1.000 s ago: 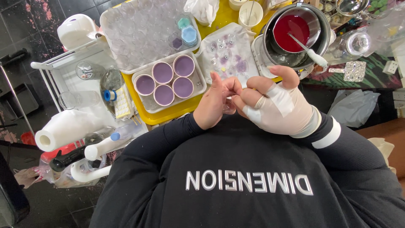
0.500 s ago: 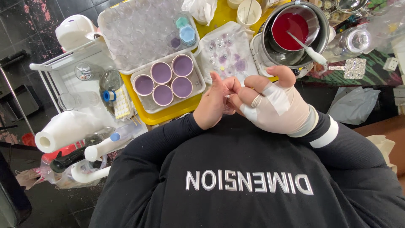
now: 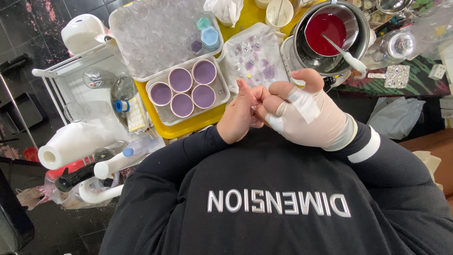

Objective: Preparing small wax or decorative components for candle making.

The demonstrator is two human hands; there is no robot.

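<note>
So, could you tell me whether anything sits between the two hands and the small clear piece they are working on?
Nothing visible does. The left hand and the gloved right hand are pressed together around the small clear piece, which is mostly hidden by the fingers.

Whatever sits pinched between the left hand [image 3: 240,115] and the gloved right hand [image 3: 306,118] is hidden behind the fingers. The clear bubbled tray [image 3: 155,33] runs off the top edge, as does the white cup [image 3: 279,12]. The shapes in the small clear mould [image 3: 255,59] are too small to make out.
</note>
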